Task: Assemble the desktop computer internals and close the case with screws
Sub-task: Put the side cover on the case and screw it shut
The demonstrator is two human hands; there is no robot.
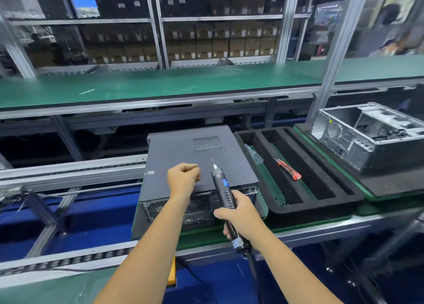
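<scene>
Dead centre on the near conveyor line: closed desktop case point(197, 164), lying flat on a green-edged pallet point(206, 232), dark side panel up, vent grille toward the far edge, rear ports and fan grille facing near. Above the panel's near half, left hand point(183, 177), fingers curled in toward the palm, thumb tucked against them; whether anything small sits pinched inside, impossible to tell. Just to its right, right hand point(241, 216) wrapped firmly round the lower barrel of a black electric screwdriver point(223, 189), bit pointing up and away over the panel, tip clear of the metal, cable trailing down off the near end. Right of the case, black foam tray point(298, 189) with long slots, a red utility knife point(289, 172) lying across a foam rib between two slots. Farther right, a second computer chassis point(367, 136), silver, open, its bare inside showing, on its own pallet. Beyond all that, long green workbench point(160, 86) running left to right, then shelving point(218, 42) stacked with brown boxes at the far back.
</scene>
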